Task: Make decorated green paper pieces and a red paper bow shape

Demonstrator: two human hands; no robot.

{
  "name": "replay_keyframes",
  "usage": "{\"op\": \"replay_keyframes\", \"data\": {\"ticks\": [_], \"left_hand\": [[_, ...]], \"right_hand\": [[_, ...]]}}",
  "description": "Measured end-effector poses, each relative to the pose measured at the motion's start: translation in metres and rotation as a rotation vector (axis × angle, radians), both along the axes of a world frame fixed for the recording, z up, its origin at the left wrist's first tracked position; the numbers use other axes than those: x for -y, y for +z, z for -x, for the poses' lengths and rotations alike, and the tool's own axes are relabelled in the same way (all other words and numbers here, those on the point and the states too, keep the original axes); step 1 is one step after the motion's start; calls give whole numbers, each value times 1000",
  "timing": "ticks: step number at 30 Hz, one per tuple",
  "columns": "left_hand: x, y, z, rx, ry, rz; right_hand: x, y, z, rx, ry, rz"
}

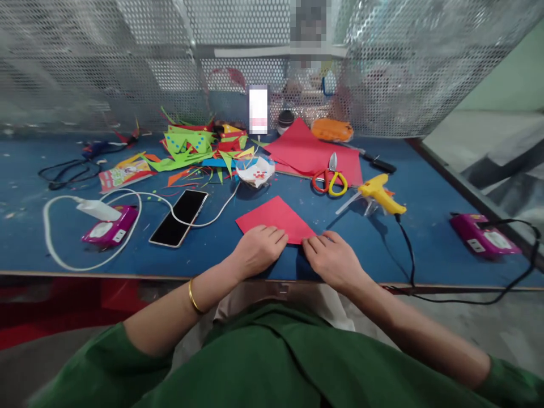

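A red sheet of paper [276,218], folded by its look, lies on the blue table in front of me. My left hand [262,249] has its fingers curled over the paper's near left edge. At the near right corner my right hand [330,255] grips the same paper between its bent fingers and thumb, the thumb mostly hidden. Farther back, larger red sheets [312,150] lie flat, with scissors [330,180] with red and yellow handles on their near edge. A yellow glue gun [379,194] rests right of the scissors.
Left stand a phone [181,218] and a purple power socket box [111,228] with a looping white cable. Behind are paper scraps [187,144] and a small bowl [255,171]. A second purple box [484,235] sits at right. Perforated metal sheeting [140,68] closes the back.
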State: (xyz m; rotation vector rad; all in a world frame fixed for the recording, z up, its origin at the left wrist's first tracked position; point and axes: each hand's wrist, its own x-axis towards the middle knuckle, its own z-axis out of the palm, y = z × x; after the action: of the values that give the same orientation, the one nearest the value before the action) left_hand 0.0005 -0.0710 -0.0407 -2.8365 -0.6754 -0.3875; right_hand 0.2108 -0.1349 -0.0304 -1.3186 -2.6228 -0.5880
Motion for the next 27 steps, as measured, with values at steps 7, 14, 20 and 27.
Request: {"op": "replay_keyframes", "data": {"ticks": [7,14,20,27], "left_hand": [[-32,37,-6,134,87,-144],[-66,89,-14,41,107,-206],[-88,103,-4,178,90,-43],[-107,119,-8,144,123,-10]], "right_hand": [[-31,32,3,-212,-101,-201],[-81,72,7,-135,-59,-246],[-98,78,-39,-322,-8,-188],[-103,94,-32,-419,-207,-475]]}}
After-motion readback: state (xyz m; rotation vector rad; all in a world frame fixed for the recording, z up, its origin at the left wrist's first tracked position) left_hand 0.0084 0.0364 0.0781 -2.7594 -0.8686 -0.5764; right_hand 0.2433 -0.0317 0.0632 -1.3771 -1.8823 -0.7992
